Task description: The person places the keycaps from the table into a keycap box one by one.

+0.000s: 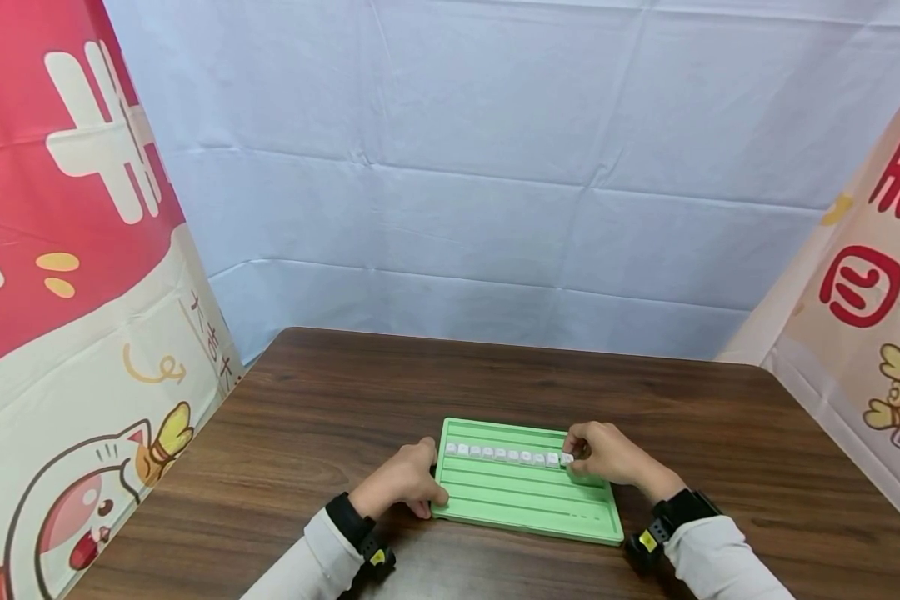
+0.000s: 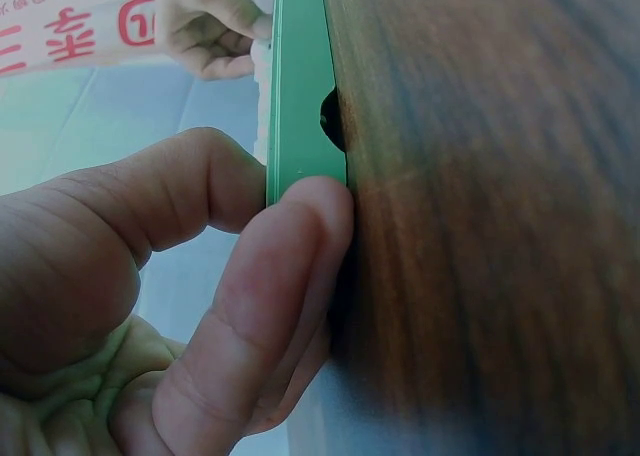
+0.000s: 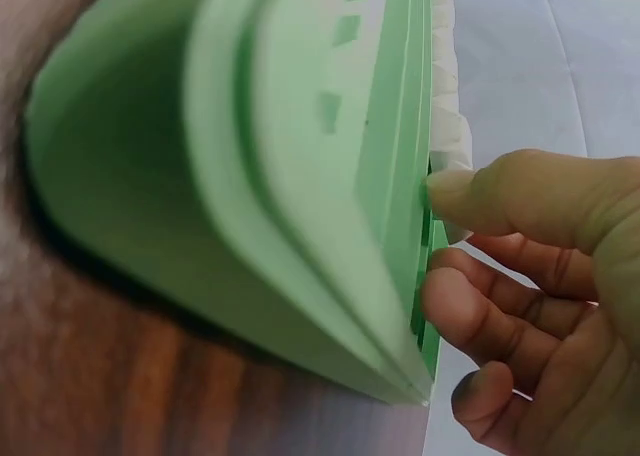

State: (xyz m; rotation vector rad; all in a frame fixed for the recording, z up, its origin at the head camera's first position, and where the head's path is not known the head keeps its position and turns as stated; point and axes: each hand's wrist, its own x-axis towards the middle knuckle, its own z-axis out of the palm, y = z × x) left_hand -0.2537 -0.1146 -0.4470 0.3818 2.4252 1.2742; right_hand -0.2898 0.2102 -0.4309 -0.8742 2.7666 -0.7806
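A light green tray with raised parallel ridges lies on the table. A row of small white block-like tiles runs along one of its upper grooves. My left hand grips the tray's left edge, and in the left wrist view the thumb and fingers pinch the green rim. At the right end of the row, my right hand pinches the last white tile between thumb and fingers. In the right wrist view the thumb partly covers that tile.
The dark wooden table extends around the tray on all sides. A pale blue cloth hangs behind it. Printed curtains stand at the left and right.
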